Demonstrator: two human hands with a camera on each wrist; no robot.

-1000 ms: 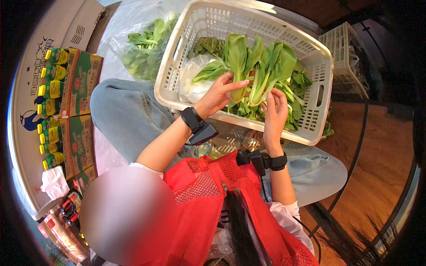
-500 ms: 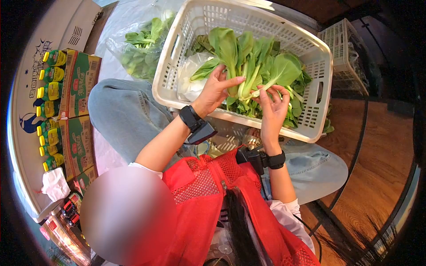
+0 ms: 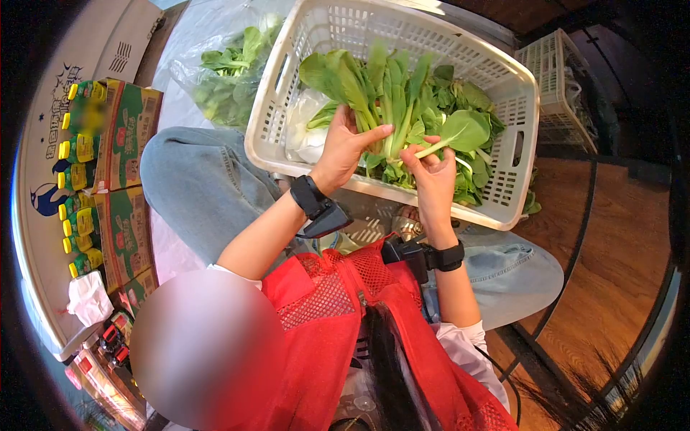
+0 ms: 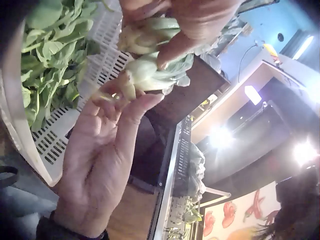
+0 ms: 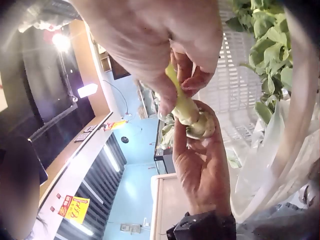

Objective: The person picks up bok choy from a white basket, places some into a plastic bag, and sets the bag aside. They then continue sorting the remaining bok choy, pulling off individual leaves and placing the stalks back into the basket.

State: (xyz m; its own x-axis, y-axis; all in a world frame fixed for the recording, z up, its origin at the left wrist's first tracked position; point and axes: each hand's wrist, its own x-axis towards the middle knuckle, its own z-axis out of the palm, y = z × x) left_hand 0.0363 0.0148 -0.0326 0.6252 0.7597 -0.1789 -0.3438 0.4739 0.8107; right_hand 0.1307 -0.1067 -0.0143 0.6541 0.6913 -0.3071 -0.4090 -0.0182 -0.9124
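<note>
In the head view, my left hand (image 3: 341, 152) grips bok choy (image 3: 394, 100) by its lower end, leaves pointing away from me. Its pale base (image 4: 142, 75) shows between the hands in the left wrist view. My right hand (image 3: 437, 183) pinches the stalk of one broad bok choy leaf (image 3: 466, 131) at the bunch's right side. The right wrist view shows this yellow-green stalk (image 5: 182, 100) close to the base held by the left hand. Both hands are over a white slotted plastic basket (image 3: 519, 108) with more leafy greens (image 3: 483, 128) in it.
A clear plastic bag (image 3: 305, 140) lies in the basket's left part. Another bag of greens (image 3: 233, 90) sits left of the basket. Yellow-capped bottles (image 3: 77, 151) and cartons (image 3: 129, 136) line the far left. A second basket (image 3: 543, 79) stands at the right.
The held bok choy has tipped left and spread out, its leaf tips now blurred. One broad leaf has swung right and down, apart from the others, with the right hand at its stalk.
</note>
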